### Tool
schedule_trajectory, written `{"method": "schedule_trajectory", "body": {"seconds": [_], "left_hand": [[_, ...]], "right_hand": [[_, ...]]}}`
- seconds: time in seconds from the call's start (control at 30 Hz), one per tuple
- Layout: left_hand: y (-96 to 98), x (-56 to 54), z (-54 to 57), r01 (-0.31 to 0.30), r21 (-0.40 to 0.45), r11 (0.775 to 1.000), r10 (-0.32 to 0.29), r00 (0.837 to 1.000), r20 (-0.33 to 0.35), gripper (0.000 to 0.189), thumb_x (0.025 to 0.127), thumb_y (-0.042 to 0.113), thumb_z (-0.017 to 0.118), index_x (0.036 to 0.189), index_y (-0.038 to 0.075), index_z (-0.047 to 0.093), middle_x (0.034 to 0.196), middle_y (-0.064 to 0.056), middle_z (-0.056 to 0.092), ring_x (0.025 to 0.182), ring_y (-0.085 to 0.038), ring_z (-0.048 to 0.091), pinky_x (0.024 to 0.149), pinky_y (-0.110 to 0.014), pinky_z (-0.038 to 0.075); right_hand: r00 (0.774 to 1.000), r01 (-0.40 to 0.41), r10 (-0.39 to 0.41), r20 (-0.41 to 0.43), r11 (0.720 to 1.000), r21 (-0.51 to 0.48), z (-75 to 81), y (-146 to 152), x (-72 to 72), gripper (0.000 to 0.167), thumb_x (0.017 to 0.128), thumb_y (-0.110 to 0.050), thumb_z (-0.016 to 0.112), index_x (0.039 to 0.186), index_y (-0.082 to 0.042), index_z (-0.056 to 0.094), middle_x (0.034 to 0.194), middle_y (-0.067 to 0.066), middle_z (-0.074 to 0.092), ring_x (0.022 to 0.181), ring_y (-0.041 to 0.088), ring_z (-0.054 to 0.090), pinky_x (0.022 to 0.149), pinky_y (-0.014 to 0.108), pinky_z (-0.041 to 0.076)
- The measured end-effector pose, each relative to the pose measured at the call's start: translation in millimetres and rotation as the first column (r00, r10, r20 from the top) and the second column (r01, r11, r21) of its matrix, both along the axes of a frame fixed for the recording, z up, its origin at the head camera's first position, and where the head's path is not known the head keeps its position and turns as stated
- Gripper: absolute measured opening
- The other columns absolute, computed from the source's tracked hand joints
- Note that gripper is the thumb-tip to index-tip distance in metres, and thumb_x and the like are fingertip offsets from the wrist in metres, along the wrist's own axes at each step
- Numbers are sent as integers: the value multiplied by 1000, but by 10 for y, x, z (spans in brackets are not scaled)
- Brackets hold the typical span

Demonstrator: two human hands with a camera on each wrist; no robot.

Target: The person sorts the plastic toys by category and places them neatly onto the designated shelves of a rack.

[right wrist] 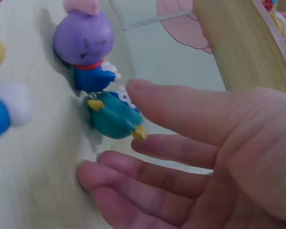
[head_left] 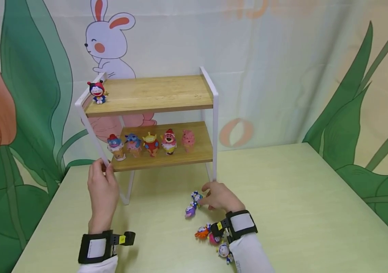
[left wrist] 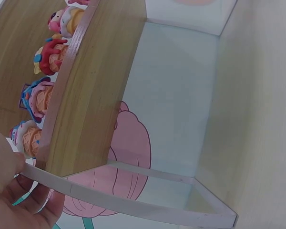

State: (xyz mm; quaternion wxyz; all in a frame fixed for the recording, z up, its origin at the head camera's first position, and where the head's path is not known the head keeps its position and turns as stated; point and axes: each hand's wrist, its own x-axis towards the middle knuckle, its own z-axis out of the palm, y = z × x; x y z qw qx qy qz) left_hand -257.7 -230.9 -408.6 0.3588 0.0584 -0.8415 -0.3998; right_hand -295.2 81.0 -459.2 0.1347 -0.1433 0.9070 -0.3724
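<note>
My left hand (head_left: pixel 103 193) grips the white metal leg of a small two-tier shelf (head_left: pixel 160 91) at the lower board's left front corner. In the left wrist view, the thumb and fingers of that hand (left wrist: pixel 14 191) lie on either side of the white frame (left wrist: pixel 128 206). My right hand (head_left: pixel 222 197) is low by the shelf's right front leg, with thumb and fingers spread about a teal figurine (right wrist: pixel 114 117) on the table. A gap shows between them and the figurine. Touching or close to it lies a purple-headed figurine (right wrist: pixel 83 38).
Several ice-cream-cone figurines (head_left: pixel 151 144) stand in a row on the lower board. A red-hooded figurine (head_left: pixel 97 93) sits at the upper board's left end. Nearer on the table lie an orange figurine (head_left: pixel 202 232), a pink one (head_left: pixel 214 239) and a white-faced one (head_left: pixel 224 250).
</note>
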Motion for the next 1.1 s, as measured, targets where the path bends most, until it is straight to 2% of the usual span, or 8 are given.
{"method": "schedule_trajectory", "body": {"seconds": [0.07, 0.17, 0.27, 0.5, 0.67, 0.8, 0.93, 1.1], "left_hand": [[5, -1, 1, 1, 0, 1000, -1, 1000, 1, 28, 104, 9, 44, 127, -7, 46, 110, -20, 50, 94, -30, 51, 74, -27, 42], [7, 0, -7, 2, 3, 1000, -2, 1000, 6, 28, 104, 9, 44, 127, -6, 46, 111, -20, 50, 95, -30, 52, 74, -28, 43], [5, -2, -20, 3, 6, 1000, -3, 1000, 10, 28, 104, 9, 44, 128, -6, 46, 112, -20, 50, 95, -30, 52, 76, -28, 44], [4, -3, -8, 0, 8, 1000, 0, 1000, 9, 28, 104, 9, 44, 128, -6, 46, 112, -20, 51, 97, -30, 53, 79, -36, 48], [-3, 2, 13, -3, 3, 1000, 3, 1000, 8, 28, 104, 10, 45, 128, -6, 46, 112, -20, 51, 96, -29, 53, 77, -27, 45], [-20, 0, 20, -5, -8, 1000, 5, 1000, -4, 28, 104, 10, 45, 127, -6, 47, 111, -19, 51, 95, -29, 52, 74, -21, 42], [-30, 4, 20, -7, -9, 1000, 7, 1000, -12, 28, 104, 10, 45, 126, -6, 47, 110, -19, 51, 94, -29, 52, 73, -21, 41], [-13, 5, 15, 0, 3, 1000, 0, 1000, 12, 29, 104, 11, 45, 127, -5, 47, 112, -19, 51, 96, -29, 53, 76, -20, 43]], "right_hand": [[1000, -6, 6, -14, 1000, 21, -13, -20, -3, 39, 87, -21, 74, 115, 3, 64, 86, 10, 66, 56, 19, 63, 55, 30, 46], [999, -20, 22, -27, 998, 58, -38, -55, -12, 27, 91, -25, 70, 101, 0, 68, 73, 9, 66, 52, 18, 60, 51, 28, 41], [999, -32, 34, -19, 996, 80, -44, -73, -7, 21, 93, -24, 67, 92, -4, 69, 63, 9, 64, 51, 18, 59, 49, 27, 39], [1000, -11, 12, -21, 999, 42, 64, -58, 25, 17, 88, -20, 71, 91, -4, 66, 69, 8, 66, 61, 21, 63, 56, 30, 45], [999, 5, -5, -53, 1000, 16, 154, -37, 26, 23, 83, -13, 74, 101, -2, 66, 80, 5, 64, 67, 18, 62, 61, 31, 48], [998, 11, -11, -55, 1000, -4, 226, -12, 26, 28, 85, -13, 72, 110, -2, 66, 84, 4, 61, 68, 18, 63, 62, 31, 48], [997, -13, 12, -80, 1000, -11, 307, 14, 38, 26, 87, -14, 71, 111, -4, 66, 85, 4, 62, 68, 16, 62, 63, 33, 48], [991, -28, 26, -129, 1000, -8, 382, 47, 68, 23, 88, -13, 72, 109, -6, 65, 91, 4, 63, 73, 16, 61, 65, 33, 49]]}}
